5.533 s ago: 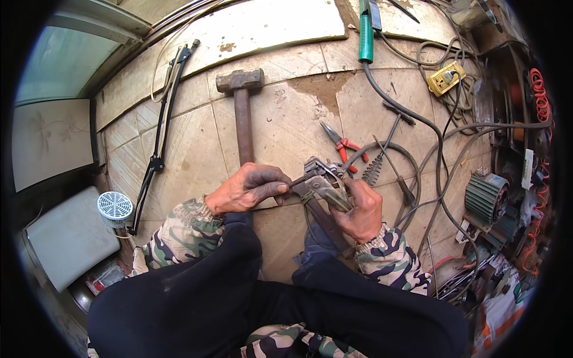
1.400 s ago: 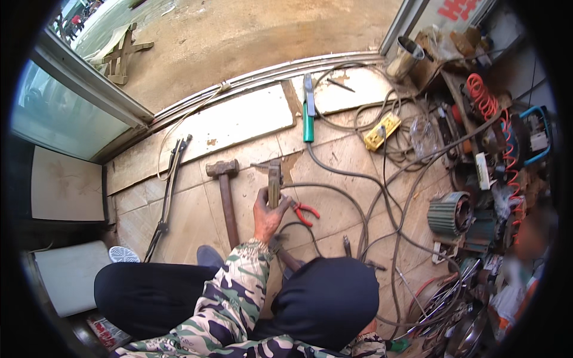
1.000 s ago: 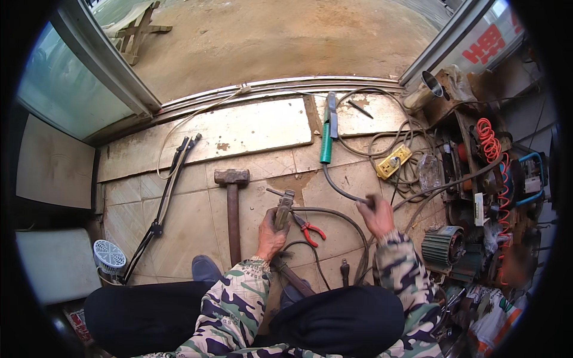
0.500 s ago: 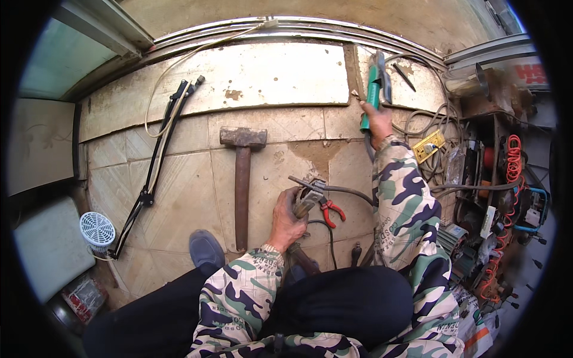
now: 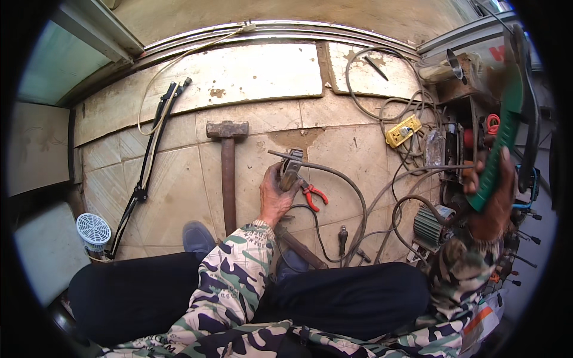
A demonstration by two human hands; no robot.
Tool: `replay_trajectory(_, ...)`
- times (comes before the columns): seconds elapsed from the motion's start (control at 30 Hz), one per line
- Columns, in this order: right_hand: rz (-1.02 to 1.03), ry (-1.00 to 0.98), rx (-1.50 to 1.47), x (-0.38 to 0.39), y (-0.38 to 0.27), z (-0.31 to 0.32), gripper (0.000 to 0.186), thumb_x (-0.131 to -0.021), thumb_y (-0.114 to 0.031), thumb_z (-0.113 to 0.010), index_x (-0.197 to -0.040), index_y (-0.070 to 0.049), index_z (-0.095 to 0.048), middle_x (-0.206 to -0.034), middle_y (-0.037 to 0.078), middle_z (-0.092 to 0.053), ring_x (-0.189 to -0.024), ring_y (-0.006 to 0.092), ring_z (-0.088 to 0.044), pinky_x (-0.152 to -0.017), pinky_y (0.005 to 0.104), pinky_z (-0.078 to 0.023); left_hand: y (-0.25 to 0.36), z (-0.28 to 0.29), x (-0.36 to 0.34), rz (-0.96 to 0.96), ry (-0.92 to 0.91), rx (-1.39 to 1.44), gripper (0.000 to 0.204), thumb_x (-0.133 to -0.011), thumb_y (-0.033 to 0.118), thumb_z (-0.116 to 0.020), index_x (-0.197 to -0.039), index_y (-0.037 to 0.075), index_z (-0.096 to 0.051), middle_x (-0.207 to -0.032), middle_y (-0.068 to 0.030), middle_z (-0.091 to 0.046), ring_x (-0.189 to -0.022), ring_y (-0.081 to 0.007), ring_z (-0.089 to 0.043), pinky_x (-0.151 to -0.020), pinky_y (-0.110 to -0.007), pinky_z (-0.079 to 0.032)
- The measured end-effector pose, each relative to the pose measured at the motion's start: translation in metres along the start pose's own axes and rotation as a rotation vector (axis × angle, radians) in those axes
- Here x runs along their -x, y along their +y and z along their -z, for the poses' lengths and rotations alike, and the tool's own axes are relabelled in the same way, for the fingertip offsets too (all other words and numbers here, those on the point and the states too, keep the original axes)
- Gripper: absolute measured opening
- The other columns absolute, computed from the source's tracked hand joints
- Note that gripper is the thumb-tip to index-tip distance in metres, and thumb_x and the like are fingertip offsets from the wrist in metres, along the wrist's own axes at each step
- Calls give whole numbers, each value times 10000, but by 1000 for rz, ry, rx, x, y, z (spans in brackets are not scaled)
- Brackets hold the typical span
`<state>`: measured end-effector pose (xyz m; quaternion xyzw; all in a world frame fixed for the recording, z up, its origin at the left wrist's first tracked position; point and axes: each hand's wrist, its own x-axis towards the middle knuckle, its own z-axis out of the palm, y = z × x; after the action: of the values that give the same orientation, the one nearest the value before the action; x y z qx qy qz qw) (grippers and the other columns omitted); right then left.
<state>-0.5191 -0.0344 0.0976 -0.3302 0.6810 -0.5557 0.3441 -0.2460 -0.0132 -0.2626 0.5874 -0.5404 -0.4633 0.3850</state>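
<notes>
My left hand [image 5: 274, 200] grips a worn metal clamp [image 5: 291, 166] above the tiles, with a thin dark rod [image 5: 277, 153] sticking out leftward. My right hand [image 5: 489, 219], raised at the right edge and somewhat blurred, is closed round a green-handled welding electrode holder [image 5: 504, 131] with dark jaws and a cable. A sledgehammer [image 5: 228, 185] lies left of my left hand. Red-handled pliers [image 5: 314, 197] lie just right of it on the tiles. A small dark tool [image 5: 342, 241] lies nearer my right knee.
A black folding arm [image 5: 155, 143] and round white grille [image 5: 94, 230] lie left. Boards [image 5: 256, 71] line the door track ahead. Looped cables and a yellow socket strip [image 5: 403, 130] lie right, beside a green motor [image 5: 431, 224] and cluttered shelving [image 5: 453, 149].
My right hand took hold of the green-handled holder lying on the board and lifted it toward me, to the right. My left hand keeps the clamp, having moved slightly left and up since half a second ago.
</notes>
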Motion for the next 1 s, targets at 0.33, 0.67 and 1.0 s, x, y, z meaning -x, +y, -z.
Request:
replay_trajectory(0.33,41,206,262,108,-22,29,227,-929,-104,-680,-1081,-44,-521,-716,52,-563,-573,145,-577,-454,314,-491,11,6,-10,60,-128,185,552,-803,254,-857,-1194,-13,-573,-891,-154,-693,-831,-246,-689,-750,-381,-542)
replay_trajectory(0.67,-105,131,-160,148,17,-16,232,-903,-128,-689,-1007,-50,-497,-772,62,-556,-659,195,-594,-694,415,-566,13,19,-20,107,-253,323,297,-843,19,-705,-1134,-5,-650,-946,-44,-685,-845,-128,-611,-788,-291,-511)
replay_trajectory(1.0,16,33,242,167,57,-39,229,-950,-193,-694,-1060,-26,-583,-769,37,-627,-603,128,-607,-532,276,-522,31,13,-35,-197,-182,205,304,-857,-33,-698,-1158,6,-688,-1033,-75,-699,-945,-150,-648,-850,-265,-506)
